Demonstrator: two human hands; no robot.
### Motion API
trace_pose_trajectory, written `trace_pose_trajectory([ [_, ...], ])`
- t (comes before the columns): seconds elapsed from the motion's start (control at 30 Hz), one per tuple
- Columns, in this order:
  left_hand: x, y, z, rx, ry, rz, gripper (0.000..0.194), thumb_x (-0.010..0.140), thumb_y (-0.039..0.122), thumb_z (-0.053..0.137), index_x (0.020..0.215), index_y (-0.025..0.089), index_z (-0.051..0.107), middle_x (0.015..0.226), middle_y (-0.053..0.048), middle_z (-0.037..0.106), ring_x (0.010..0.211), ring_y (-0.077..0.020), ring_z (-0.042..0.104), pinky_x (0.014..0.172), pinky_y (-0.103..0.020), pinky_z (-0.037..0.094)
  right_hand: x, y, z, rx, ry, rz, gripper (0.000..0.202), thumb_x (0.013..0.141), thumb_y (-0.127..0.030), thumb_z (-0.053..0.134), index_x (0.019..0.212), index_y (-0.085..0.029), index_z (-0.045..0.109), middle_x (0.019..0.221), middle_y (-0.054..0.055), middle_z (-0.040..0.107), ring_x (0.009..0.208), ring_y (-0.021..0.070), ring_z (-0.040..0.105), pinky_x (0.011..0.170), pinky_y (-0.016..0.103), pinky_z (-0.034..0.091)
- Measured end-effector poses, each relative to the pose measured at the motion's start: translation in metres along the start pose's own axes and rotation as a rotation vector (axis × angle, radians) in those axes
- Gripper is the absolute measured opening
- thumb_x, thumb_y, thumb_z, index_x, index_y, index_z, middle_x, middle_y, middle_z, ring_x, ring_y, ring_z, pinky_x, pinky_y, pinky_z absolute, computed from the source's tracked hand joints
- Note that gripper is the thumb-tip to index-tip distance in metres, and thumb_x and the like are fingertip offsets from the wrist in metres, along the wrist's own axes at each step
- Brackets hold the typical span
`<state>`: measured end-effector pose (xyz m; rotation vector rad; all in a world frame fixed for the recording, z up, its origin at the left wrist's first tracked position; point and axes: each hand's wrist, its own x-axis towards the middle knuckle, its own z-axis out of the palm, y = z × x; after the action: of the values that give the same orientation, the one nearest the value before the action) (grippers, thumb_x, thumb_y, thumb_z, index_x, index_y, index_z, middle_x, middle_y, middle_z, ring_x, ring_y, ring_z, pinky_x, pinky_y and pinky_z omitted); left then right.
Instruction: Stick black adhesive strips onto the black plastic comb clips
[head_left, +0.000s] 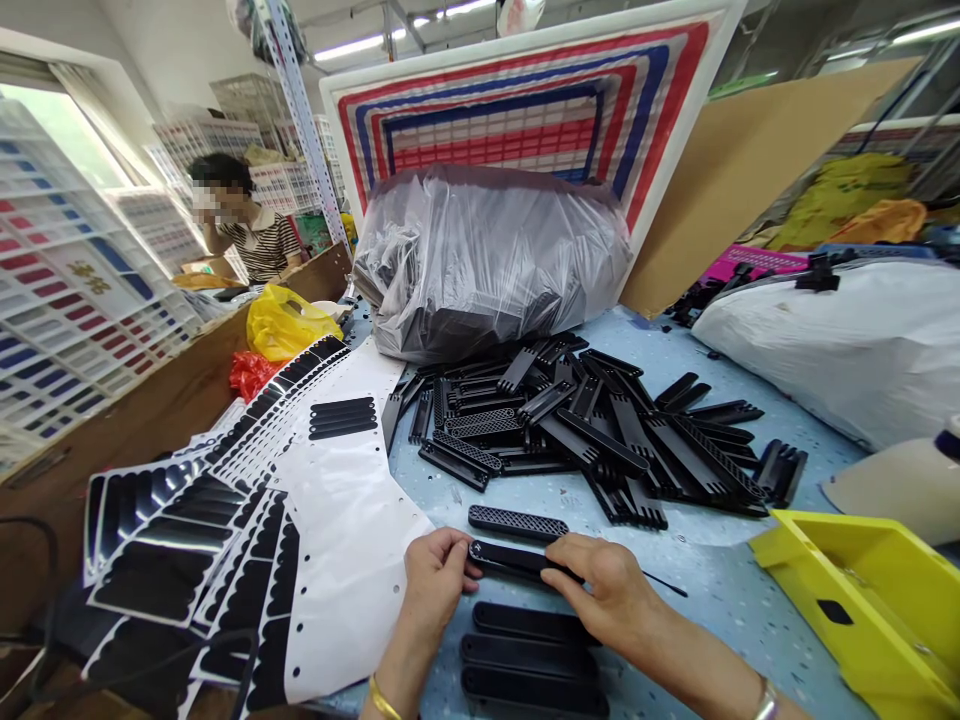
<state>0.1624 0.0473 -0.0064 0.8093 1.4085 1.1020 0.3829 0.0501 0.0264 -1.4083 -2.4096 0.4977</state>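
Between my two hands is a long black plastic strip (pixel 514 560) with rounded ends. My left hand (pixel 439 572) pinches its left end, and my right hand (pixel 596 580) grips the right end with thumb and fingers. Just beyond it lies another black strip with a mesh-patterned face (pixel 517 522). Several smooth black strips (pixel 529 655) lie side by side on the table nearer to me. To the left, a white backing sheet (pixel 349 570) carries a few black stickers (pixel 343 417). A thin dark rod (pixel 666 583) shows beyond my right hand.
A heap of black plastic pieces (pixel 555 420) covers the table's middle, before a filled plastic bag (pixel 495 265). Black sticker sheets (pixel 169 560) fan out at left. A yellow bin (pixel 862 610) and white sack (pixel 825 340) stand right. Another person (pixel 259 235) sits far left.
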Motion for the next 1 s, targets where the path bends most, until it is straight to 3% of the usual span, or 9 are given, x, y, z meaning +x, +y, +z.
trace_pose_trajectory([
  [0.2,-0.001,-0.002,0.001,0.003,0.005,0.013,0.028,0.062,0.040,0.069,0.067,0.013,0.072,0.048,-0.001,0.063,0.042,-0.0121,0.058,0.045,-0.022,0.048,0.001,0.000,-0.005,0.077,0.005,-0.010,0.020,0.090,-0.019,0.052,0.085,-0.020,0.072,0.083,0.006,0.074,0.076,0.0198,0.069,0.071,0.029,0.053],
  [0.4,-0.002,-0.006,-0.001,0.046,-0.080,0.099,0.041,0.057,0.022,0.066,0.095,0.011,0.076,0.054,0.002,0.062,0.046,-0.0117,0.053,0.042,-0.021,0.042,0.000,0.000,-0.003,0.081,0.030,-0.014,0.017,0.088,-0.019,0.055,0.083,-0.020,0.071,0.078,0.005,0.073,0.071,0.0196,0.069,0.066,0.029,0.053],
  [0.53,-0.001,-0.006,-0.001,0.077,-0.132,0.077,0.032,0.057,0.020,0.063,0.086,0.011,0.075,0.045,0.006,0.052,0.042,-0.0101,0.045,0.041,-0.021,0.037,0.000,0.000,-0.007,0.098,0.056,-0.062,0.017,0.088,-0.020,0.054,0.082,-0.021,0.070,0.077,0.005,0.073,0.071,0.0190,0.069,0.066,0.028,0.053],
  [0.77,-0.002,-0.004,-0.001,0.095,-0.145,0.069,0.031,0.056,0.015,0.060,0.084,0.011,0.073,0.045,0.007,0.052,0.042,-0.0102,0.047,0.046,-0.022,0.039,-0.004,0.001,-0.012,0.050,0.061,-0.084,0.016,0.087,-0.017,0.057,0.088,-0.020,0.072,0.082,0.006,0.076,0.075,0.0204,0.071,0.068,0.029,0.055],
  [1.0,-0.005,0.000,-0.005,0.103,-0.185,0.113,0.029,0.058,0.021,0.061,0.082,0.011,0.075,0.046,0.006,0.050,0.043,-0.0106,0.046,0.045,-0.022,0.039,0.003,0.008,-0.014,0.009,0.050,-0.160,0.017,0.086,-0.015,0.058,0.092,-0.020,0.073,0.089,0.008,0.078,0.082,0.0222,0.071,0.074,0.032,0.057],
])
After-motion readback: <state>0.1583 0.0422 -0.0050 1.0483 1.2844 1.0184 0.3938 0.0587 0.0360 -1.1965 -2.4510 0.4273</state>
